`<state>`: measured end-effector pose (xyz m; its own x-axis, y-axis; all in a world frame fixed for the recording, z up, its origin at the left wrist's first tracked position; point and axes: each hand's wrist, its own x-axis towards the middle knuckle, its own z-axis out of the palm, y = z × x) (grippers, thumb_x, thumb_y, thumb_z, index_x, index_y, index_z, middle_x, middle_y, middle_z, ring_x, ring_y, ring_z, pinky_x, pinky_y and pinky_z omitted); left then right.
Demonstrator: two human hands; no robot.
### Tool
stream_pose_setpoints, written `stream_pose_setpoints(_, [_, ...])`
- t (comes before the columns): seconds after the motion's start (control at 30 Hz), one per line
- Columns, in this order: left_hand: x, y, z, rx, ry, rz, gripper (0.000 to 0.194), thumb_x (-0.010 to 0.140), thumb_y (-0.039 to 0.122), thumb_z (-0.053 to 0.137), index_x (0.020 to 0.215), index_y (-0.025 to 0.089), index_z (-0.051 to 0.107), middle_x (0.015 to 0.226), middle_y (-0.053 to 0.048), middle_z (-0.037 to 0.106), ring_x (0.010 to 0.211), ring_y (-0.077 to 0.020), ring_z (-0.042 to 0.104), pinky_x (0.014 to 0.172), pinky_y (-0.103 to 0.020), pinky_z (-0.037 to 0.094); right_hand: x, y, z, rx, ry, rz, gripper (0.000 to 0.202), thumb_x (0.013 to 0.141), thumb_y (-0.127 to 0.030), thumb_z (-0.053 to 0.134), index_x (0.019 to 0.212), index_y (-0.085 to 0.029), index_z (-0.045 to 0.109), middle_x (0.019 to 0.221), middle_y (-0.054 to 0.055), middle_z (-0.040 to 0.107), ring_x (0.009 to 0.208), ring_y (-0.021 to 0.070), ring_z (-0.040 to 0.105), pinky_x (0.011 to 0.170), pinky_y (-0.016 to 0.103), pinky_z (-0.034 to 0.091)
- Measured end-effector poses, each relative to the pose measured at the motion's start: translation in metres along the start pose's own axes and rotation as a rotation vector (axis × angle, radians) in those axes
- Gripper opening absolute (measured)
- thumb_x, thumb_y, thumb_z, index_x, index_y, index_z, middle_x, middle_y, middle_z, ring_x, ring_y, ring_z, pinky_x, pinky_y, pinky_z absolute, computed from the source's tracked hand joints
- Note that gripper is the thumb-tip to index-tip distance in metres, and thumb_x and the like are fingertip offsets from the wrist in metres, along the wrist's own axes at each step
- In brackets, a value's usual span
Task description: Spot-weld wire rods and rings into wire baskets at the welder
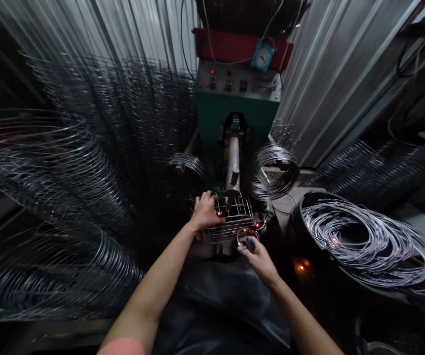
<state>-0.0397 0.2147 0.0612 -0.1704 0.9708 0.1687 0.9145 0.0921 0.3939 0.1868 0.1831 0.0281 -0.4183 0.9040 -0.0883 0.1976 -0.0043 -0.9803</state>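
A wire basket-like frame of crossed metal rods sits beneath the electrode arm of a green welding machine. My left hand grips the frame's left side, with the thumb along its wires. At the frame's lower right, my right hand is closed on a small wire ring; the fingertips are partly in shadow. Small orange sparks glow among the wires near both hands.
Wire-ring bundles hang on both sides of the machine, including one at right. Tall stacks of wire frames fill the left. A dark tub at right holds many loose rings. A blue clock hangs above the control panel.
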Motion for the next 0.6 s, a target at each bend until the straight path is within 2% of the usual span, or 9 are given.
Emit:
stream_pose_setpoints(0.1, [0.011, -0.004, -0.002, -0.006, 0.012, -0.033, 0.079, 0.052, 0.043, 0.076, 0.121, 0.012, 0.052, 0.13, -0.017, 0.046, 0.124, -0.0351, 0.041, 0.102, -0.049, 0.034, -0.011, 0.013, -0.003, 0.287, 0.002, 0.28, 0.029, 0.069, -0.042, 0.065, 0.085, -0.02, 0.058, 0.059, -0.006, 0.05, 0.046, 0.007, 0.039, 0.041, 0.019, 0.027])
stream_pose_setpoints(0.2, [0.02, -0.002, -0.003, -0.004, 0.011, -0.074, 0.075, 0.054, 0.045, 0.074, 0.119, 0.013, 0.053, 0.126, -0.016, 0.049, 0.119, -0.0338, 0.045, 0.099, -0.046, 0.037, -0.016, 0.021, -0.009, 0.488, 0.048, 0.382, 0.038, 0.06, -0.038, 0.072, 0.09, -0.018, 0.059, 0.062, -0.005, 0.053, 0.046, 0.0054, 0.038, 0.04, 0.016, 0.021])
stream_pose_setpoints(0.3, [0.023, 0.001, -0.005, -0.022, -0.013, -0.1, 0.074, 0.054, 0.046, 0.074, 0.118, 0.014, 0.053, 0.125, -0.016, 0.05, 0.118, -0.0335, 0.047, 0.097, -0.045, 0.038, -0.019, 0.029, -0.018, 0.607, 0.106, 0.455, 0.037, 0.057, -0.03, 0.074, 0.089, -0.016, 0.062, 0.063, -0.002, 0.057, 0.049, 0.0072, 0.045, 0.04, 0.016, 0.025])
stream_pose_setpoints(0.4, [0.018, -0.006, -0.006, -0.081, -0.066, -0.107, 0.082, 0.056, 0.049, 0.074, 0.126, 0.018, 0.046, 0.138, -0.017, 0.04, 0.128, -0.036, 0.037, 0.106, -0.054, 0.026, -0.022, 0.038, -0.03, 0.707, 0.179, 0.528, 0.032, 0.055, -0.023, 0.075, 0.084, -0.016, 0.065, 0.062, -0.001, 0.057, 0.052, 0.0089, 0.05, 0.039, 0.016, 0.029])
stream_pose_setpoints(0.47, [0.009, -0.022, -0.004, -0.162, -0.114, -0.097, 0.095, 0.056, 0.051, 0.074, 0.136, 0.021, 0.034, 0.149, -0.018, 0.025, 0.137, -0.0368, 0.021, 0.108, -0.061, 0.013, -0.022, 0.045, -0.039, 0.754, 0.222, 0.538, 0.028, 0.054, -0.021, 0.075, 0.079, -0.016, 0.065, 0.061, -0.002, 0.056, 0.052, 0.0088, 0.051, 0.039, 0.016, 0.034])
stream_pose_setpoints(0.53, [-0.004, -0.043, 0.002, -0.256, -0.139, -0.124, 0.111, 0.053, 0.051, 0.077, 0.142, 0.023, 0.019, 0.152, -0.02, 0.013, 0.14, -0.0373, 0.01, 0.106, -0.065, 0.008, -0.021, 0.053, -0.048, 0.768, 0.251, 0.537, 0.024, 0.055, -0.021, 0.075, 0.076, -0.017, 0.065, 0.061, -0.002, 0.057, 0.053, 0.0094, 0.053, 0.043, 0.018, 0.041])
stream_pose_setpoints(0.6, [-0.019, -0.061, 0.013, -0.334, -0.103, -0.173, 0.121, 0.049, 0.046, 0.081, 0.144, 0.021, 0.011, 0.151, -0.023, 0.014, 0.14, -0.0382, 0.01, 0.104, -0.067, 0.009, -0.019, 0.062, -0.055, 0.723, 0.26, 0.531, 0.024, 0.057, -0.025, 0.074, 0.077, -0.018, 0.065, 0.064, 0.0, 0.06, 0.056, 0.0119, 0.057, 0.048, 0.022, 0.047])
